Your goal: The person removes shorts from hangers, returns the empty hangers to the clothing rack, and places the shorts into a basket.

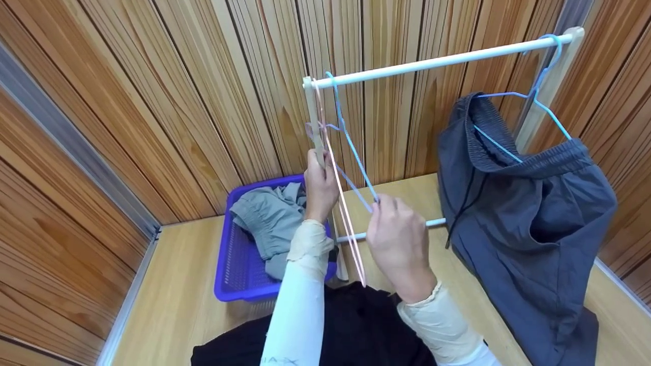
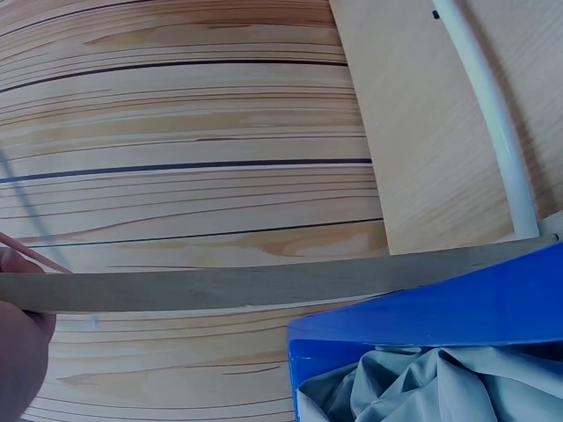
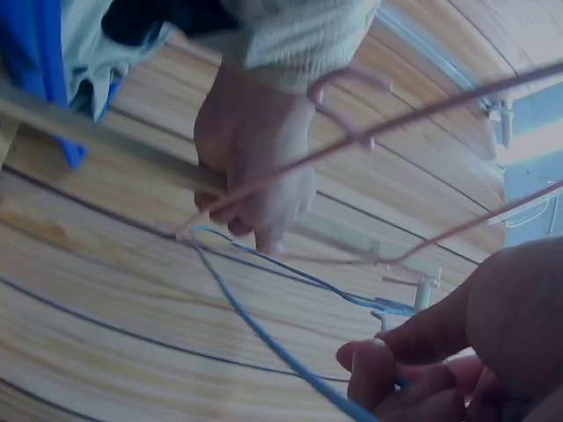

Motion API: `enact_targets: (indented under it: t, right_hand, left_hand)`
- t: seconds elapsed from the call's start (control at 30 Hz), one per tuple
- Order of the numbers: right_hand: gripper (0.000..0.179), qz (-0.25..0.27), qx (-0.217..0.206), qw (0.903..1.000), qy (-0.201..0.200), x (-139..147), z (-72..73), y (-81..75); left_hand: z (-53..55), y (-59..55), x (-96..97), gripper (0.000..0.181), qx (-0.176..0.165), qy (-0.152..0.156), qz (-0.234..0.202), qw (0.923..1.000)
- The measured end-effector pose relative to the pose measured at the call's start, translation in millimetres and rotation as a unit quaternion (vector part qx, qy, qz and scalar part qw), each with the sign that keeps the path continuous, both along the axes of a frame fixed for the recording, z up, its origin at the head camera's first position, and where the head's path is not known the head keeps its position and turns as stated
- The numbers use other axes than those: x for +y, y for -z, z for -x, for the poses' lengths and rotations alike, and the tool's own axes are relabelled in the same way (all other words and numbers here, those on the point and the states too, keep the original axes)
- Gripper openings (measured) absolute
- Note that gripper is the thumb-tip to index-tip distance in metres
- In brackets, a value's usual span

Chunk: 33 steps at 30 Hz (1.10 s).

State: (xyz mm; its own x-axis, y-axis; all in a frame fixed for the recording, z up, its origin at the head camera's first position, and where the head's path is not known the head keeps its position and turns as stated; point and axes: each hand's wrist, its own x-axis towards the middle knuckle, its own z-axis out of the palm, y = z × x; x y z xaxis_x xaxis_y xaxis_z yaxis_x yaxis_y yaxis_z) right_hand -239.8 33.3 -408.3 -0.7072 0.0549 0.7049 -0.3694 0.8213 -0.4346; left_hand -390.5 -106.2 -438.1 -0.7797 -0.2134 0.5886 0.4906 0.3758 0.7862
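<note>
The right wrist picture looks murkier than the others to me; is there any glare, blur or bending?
Right wrist: bluish haze, glare at the right edge, blue hanger soft-edged; left wrist: dim, lower white rod bowed, probably lens distortion; head: brighter, grey trousers clearer.

From the head we get bright, even light and a sharp picture, though the near black fabric (image 1: pixel 368 328) sinks into darkness. The left wrist view looks dimmer; its white rod (image 2: pixel 497 116) bows (straight in the head view) and casts a soft shadow. From the right wrist we meet bluish haze, background glare, a blurred pink hanger (image 3: pixel 457 102) and shadowed right hand (image 3: pixel 501 338).
</note>
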Motion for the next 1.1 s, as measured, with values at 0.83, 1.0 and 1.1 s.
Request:
enact_targets:
  t: [0.83, 1.0, 1.1]
  right_hand:
    - [0.013, 0.109, 0.119, 0.9841, -0.074, 11, -4.8, 41.9]
    - [0.013, 0.128, 0.134, 0.9798, -0.074, 17, -3.2, 60.1]
    - [0.015, 0.136, 0.142, 0.9777, -0.074, 21, -0.9, 67.3]
  left_hand:
    - [0.0, -1.9, -3.2, 0.019, 0.002, 0.002, 0.012, 0.9999]
    - [-1.3, -0.4, -0.9, 0.019, -0.006, 0.019, 0.005, 0.9998]
    - [-1.4, -0.6, -0.6, 0.020, -0.011, 0.018, -0.003, 0.9998]
